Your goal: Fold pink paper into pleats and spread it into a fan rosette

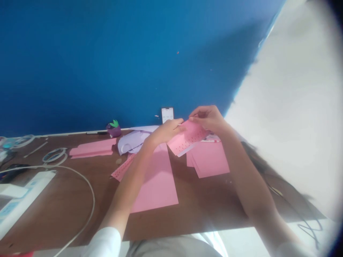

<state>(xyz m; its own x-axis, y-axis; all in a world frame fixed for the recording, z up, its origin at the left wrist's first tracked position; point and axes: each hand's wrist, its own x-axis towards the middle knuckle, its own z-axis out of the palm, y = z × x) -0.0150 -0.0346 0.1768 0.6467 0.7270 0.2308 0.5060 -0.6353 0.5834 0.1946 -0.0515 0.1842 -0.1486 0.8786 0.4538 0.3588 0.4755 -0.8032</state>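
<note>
Between my two hands a pink sheet of paper (pixel 187 137) with rows of small dark marks is held up above the table, a pale lilac layer showing along its lower edge. My left hand (pixel 168 131) pinches its left upper side. At the top right corner, my right hand (pixel 209 117) grips the same paper between thumb and fingers. A large plain pink sheet (pixel 159 182) lies flat under my left forearm. Smaller pink pieces (pixel 211 160) overlap on the table below my right hand. A marked pink strip (pixel 123 168) is partly covered by my left arm.
Crumpled lilac paper (pixel 131 142) lies left of my hands, near folded pink paper (pixel 93 147) and a purple pot with green leaves (pixel 114 128). A phone (pixel 167 114) leans on the blue wall. A white cable (pixel 92 192) loops beside a power strip (pixel 26 200).
</note>
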